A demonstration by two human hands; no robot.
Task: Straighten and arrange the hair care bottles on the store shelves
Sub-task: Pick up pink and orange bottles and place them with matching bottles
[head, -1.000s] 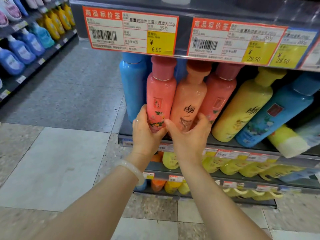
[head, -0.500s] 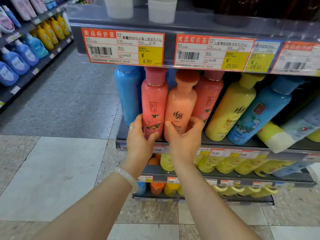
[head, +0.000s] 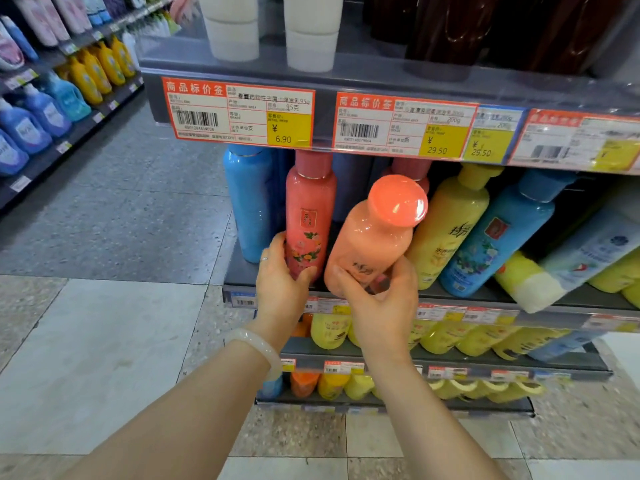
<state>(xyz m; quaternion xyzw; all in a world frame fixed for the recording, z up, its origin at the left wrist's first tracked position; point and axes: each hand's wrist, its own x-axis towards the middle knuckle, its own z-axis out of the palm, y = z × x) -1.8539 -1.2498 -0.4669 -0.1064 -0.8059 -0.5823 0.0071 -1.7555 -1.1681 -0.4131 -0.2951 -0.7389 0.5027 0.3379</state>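
left hand (head: 282, 271) clamped low on upright pink bottle (head: 308, 220) | right hand (head: 379, 296) clamped on base of orange bottle (head: 372, 244), tipped off shelf (head: 239, 271) toward viewer | risk: base-only grip, top-heavy bottle may slip; leaning yellow bottle (head: 446, 230) right of hands could topple

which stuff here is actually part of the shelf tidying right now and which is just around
In the job:
- peach bottle, tipped forward, gripped low by the right hand
- pink bottle, upright, held by the left hand
- leaning yellow bottle and leaning blue bottle, not yet straightened

Just around:
- price tags
- white containers on the shelf above
- detergent jugs across the aisle
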